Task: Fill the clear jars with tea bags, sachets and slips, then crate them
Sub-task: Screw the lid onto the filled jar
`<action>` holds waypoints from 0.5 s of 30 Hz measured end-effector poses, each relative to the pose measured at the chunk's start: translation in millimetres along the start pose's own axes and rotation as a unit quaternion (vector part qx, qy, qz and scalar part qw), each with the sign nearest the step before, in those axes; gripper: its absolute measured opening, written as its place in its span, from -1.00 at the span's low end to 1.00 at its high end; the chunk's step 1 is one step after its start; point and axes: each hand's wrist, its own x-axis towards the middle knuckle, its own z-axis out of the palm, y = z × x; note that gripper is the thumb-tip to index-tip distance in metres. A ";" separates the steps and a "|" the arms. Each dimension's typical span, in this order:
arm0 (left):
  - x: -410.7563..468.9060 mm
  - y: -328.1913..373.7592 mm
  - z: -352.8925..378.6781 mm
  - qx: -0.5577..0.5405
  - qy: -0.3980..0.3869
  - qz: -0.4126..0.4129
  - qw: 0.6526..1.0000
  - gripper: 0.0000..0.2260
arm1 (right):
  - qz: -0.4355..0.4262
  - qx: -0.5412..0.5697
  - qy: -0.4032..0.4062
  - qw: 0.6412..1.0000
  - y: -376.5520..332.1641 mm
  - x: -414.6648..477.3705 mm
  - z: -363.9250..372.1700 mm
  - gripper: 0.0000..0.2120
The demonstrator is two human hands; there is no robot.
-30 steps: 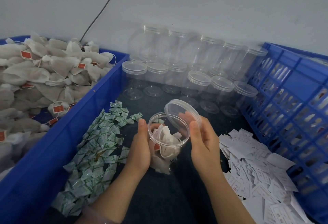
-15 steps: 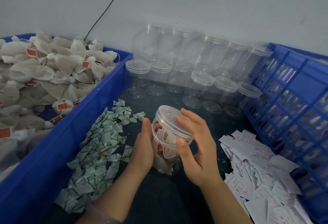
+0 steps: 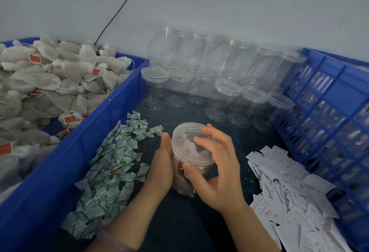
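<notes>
Head view: 1 filled jar (image 3: 180, 180) stands on the dark table (image 3: 199, 231) between sachets (image 3: 111, 162) and slips (image 3: 289, 191), left hand (image 3: 161, 164) curled round its wall, right hand (image 3: 217, 173) gripping the lid (image 3: 187, 140) rim (probably light, thin-walled and slippery; grasp the body low).

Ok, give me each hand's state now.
Left hand: holds the clear plastic jar of tea bags by its side.
Right hand: grips the clear round lid on it.

Pale, perhaps white blurs behind crate (image 3: 347, 90) slots.
</notes>
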 end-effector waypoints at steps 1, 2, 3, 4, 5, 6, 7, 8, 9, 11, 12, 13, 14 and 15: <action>0.1 -0.4 0.0 -0.001 0.001 -0.001 1.000 -0.38 | -0.001 -0.001 -0.001 1.000 0.4 0.0 0.1 -0.64; 0.2 -1.0 0.0 0.000 0.000 -0.001 1.000 -0.37 | -0.001 -0.002 -0.001 1.000 0.6 0.0 0.1 -0.65; 0.1 -1.4 -0.4 0.001 -0.001 0.000 1.000 -0.37 | -0.002 -0.002 0.000 1.000 0.7 0.1 -0.1 -0.65; 0.4 -2.1 -0.6 0.000 -0.002 0.000 1.000 -0.36 | -0.003 -0.002 0.001 1.000 0.7 0.2 -0.2 -0.66; 0.5 -2.5 -0.9 -0.001 0.000 0.000 1.000 -0.36 | -0.004 -0.003 0.000 1.000 0.7 0.3 -0.1 -0.67; 0.7 -3.0 -0.8 -0.002 0.003 0.000 1.000 -0.37 | -0.005 -0.004 0.000 1.000 0.6 0.4 -0.1 -0.68; 1.0 -3.2 -0.5 -0.002 0.005 0.001 1.000 -0.37 | -0.006 -0.005 0.001 1.000 0.3 0.7 0.4 -0.69; 1.1 -3.7 -0.2 -0.004 0.008 0.001 1.000 -0.37 | -0.005 -0.003 0.003 1.000 -0.1 0.8 0.7 -0.70; 1.1 -4.3 0.0 -0.008 0.011 -0.001 1.000 -0.36 | -0.005 0.002 0.006 1.000 -0.6 0.9 1.3 -0.71; 1.5 -5.8 -0.4 -0.016 0.009 -0.006 1.000 -0.34 | -0.005 0.009 0.011 1.000 -1.3 1.4 2.6 -0.73; 1.6 -6.4 -0.5 -0.020 0.007 -0.006 1.000 -0.33 | -0.005 0.011 0.013 1.000 -1.4 1.5 3.4 -0.73; 1.7 -6.8 -0.1 -0.025 0.007 -0.006 1.000 -0.33 | -0.005 0.012 0.015 1.000 -1.2 1.4 4.1 -0.73; 1.8 -7.0 0.3 -0.030 0.009 -0.004 0.999 -0.34 | -0.004 0.014 0.020 1.000 -0.8 1.0 4.9 -0.73; 2.0 -6.8 0.9 -0.034 0.011 -0.002 0.999 -0.35 | -0.003 0.016 0.025 1.000 -0.5 0.3 6.2 -0.73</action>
